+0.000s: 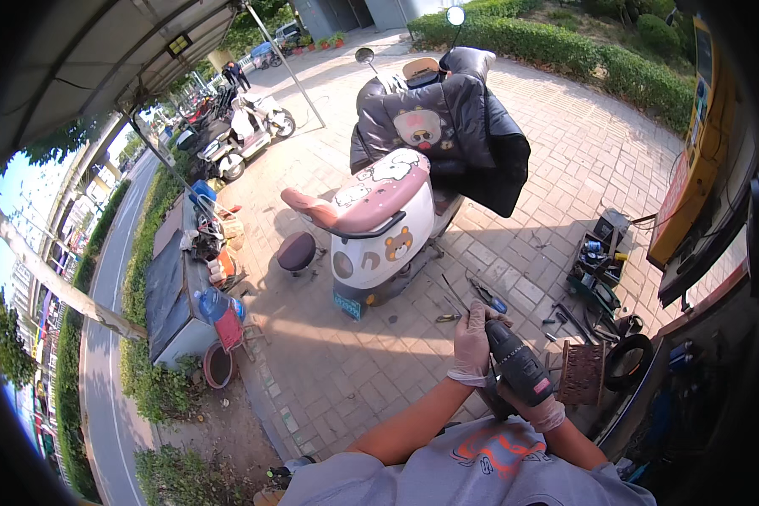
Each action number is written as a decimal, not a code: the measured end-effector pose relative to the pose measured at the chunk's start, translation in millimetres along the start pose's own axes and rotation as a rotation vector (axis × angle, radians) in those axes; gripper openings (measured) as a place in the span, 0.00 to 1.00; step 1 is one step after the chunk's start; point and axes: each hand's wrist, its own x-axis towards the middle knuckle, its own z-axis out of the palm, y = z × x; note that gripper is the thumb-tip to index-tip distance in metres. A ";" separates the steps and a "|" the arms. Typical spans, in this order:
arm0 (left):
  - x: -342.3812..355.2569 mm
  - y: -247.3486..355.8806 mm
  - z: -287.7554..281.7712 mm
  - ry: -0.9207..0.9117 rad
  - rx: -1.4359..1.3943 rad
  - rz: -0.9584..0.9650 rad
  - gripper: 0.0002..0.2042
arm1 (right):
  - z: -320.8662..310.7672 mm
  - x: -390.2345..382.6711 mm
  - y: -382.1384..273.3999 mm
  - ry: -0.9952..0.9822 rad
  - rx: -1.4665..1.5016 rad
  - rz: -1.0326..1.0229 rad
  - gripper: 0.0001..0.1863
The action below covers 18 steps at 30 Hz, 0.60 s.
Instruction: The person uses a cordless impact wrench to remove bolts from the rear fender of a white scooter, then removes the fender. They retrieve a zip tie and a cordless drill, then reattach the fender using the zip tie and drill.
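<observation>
I hold a dark cordless drill (517, 364) in front of my chest. My right hand (538, 409), in a thin pale glove, grips its handle from below. My left hand (472, 344), also gloved, wraps the drill's front end near the chuck. Ahead of me on the brick paving stands a white and pink electric scooter (388, 228) with cartoon bear stickers and a dark padded windshield cover (447, 126). A few hand tools (472, 299) lie on the bricks between the scooter and my hands.
A small round stool (297, 250) sits left of the scooter. An open tool box (597, 257), loose tools and a black tyre (628, 358) lie at the right by a yellow cabinet (691, 169). A cluttered cart (202, 278) stands left; parked scooters (240, 135) farther back.
</observation>
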 end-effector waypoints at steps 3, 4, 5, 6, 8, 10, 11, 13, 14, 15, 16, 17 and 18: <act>33.0 -1.5 17.3 0.094 -0.012 0.047 0.19 | -22.6 42.1 32.4 -0.080 -0.067 -0.107 0.18; 44.3 -1.7 25.6 0.172 -0.006 0.048 0.20 | -31.3 57.5 40.3 -0.116 -0.090 -0.114 0.18; 55.2 -0.6 33.0 0.186 0.006 0.055 0.20 | -41.4 71.6 46.5 -0.141 -0.045 -0.129 0.17; 65.5 1.3 40.5 0.198 0.019 0.059 0.20 | -51.5 85.5 51.8 -0.158 -0.022 -0.150 0.17; 85.3 4.4 52.6 0.224 0.017 0.045 0.19 | -73.1 109.2 63.1 -0.215 -0.007 -0.176 0.15; 104.5 5.4 64.6 0.281 0.053 0.086 0.19 | -86.9 134.1 77.4 -0.270 0.016 -0.187 0.16; 110.9 5.2 68.6 0.308 0.066 0.080 0.19 | -91.4 141.9 83.6 -0.307 0.007 -0.173 0.16; 123.1 5.3 70.2 0.297 0.096 0.119 0.19 | -95.8 157.1 96.5 -0.263 0.067 -0.235 0.20; 127.1 4.0 70.6 0.303 0.055 0.103 0.19 | -95.1 165.1 102.2 -0.198 0.131 -0.320 0.21; 134.2 3.5 70.5 0.284 0.002 0.120 0.19 | -97.5 170.6 105.4 -0.394 0.531 0.189 0.19; 142.7 3.6 70.9 0.324 -0.001 0.085 0.19 | -102.7 177.7 108.2 -0.465 0.401 0.201 0.17; 148.7 2.8 70.7 0.313 -0.039 0.104 0.19 | -104.3 184.0 109.2 -0.472 0.367 0.259 0.16; 157.8 3.0 71.6 0.311 -0.079 0.126 0.18 | -106.0 192.3 109.2 -0.466 0.371 0.270 0.16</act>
